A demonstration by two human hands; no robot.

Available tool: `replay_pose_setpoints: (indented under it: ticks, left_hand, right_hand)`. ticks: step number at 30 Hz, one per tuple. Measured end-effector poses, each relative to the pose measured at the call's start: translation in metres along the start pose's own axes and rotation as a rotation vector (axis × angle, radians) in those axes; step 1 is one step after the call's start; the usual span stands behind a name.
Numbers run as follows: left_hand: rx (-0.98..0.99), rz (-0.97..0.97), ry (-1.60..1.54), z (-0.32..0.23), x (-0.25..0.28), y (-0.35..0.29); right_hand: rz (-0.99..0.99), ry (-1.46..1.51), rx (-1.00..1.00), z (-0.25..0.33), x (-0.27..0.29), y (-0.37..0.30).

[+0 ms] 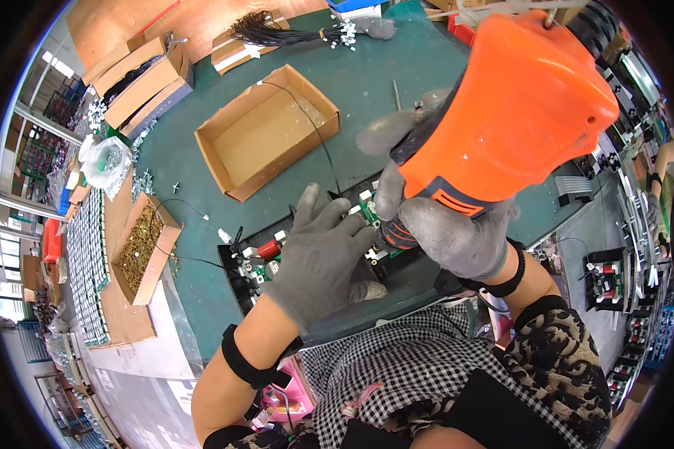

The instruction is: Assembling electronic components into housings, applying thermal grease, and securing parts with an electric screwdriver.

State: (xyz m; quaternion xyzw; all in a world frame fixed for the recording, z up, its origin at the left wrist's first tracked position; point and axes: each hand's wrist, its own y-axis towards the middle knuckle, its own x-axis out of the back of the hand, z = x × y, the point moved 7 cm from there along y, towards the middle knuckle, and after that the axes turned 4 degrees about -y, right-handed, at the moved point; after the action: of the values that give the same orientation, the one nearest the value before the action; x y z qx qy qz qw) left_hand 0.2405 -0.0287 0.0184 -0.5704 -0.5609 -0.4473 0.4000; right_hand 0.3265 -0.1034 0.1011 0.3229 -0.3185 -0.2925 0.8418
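My right hand (464, 236), in a grey glove, is wrapped round an orange and black power screwdriver (509, 105), its nose tilted down at a circuit board (372, 213). The tool hides its tip and part of the board. That board sits inside a long black housing (412, 273) at the table's near edge. Across the housing lies my left hand (322, 258), also gloved, fingers over its far side and thumb toward the near wall, gripping it. Left of this hand, a red cylindrical part (268, 250) and white connectors show in the housing.
Beyond the housing stands an open cardboard box (266, 138) with a thin black cable across it. A tray of brass-coloured screws (138, 251) is at left, beside rows of boards (87, 262). Bundled black cables (277, 31) lie at the back. Another person's arm (660, 168) shows far right.
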Motion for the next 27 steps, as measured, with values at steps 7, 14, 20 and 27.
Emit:
replay_pose_setpoints:
  ticks: [7,14,20,27]
  left_hand:
    - [-0.004,0.023,-0.097,0.009,-0.004,0.004]
    - [0.003,0.033,0.026,0.005,-0.002,0.006]
    - [-0.055,0.023,-0.248,0.016,-0.020,0.006]
    - [-0.075,0.079,0.018,-0.002,0.000,0.004]
  right_hand:
    - [-0.224,-0.501,0.144,0.025,-0.016,0.002]
    - [-0.149,-0.292,0.073,0.023,-0.012,0.005]
    - [-0.131,-0.154,0.071,0.021,0.001,0.012]
    - [-0.132,0.054,-0.122,0.000,0.046,0.004]
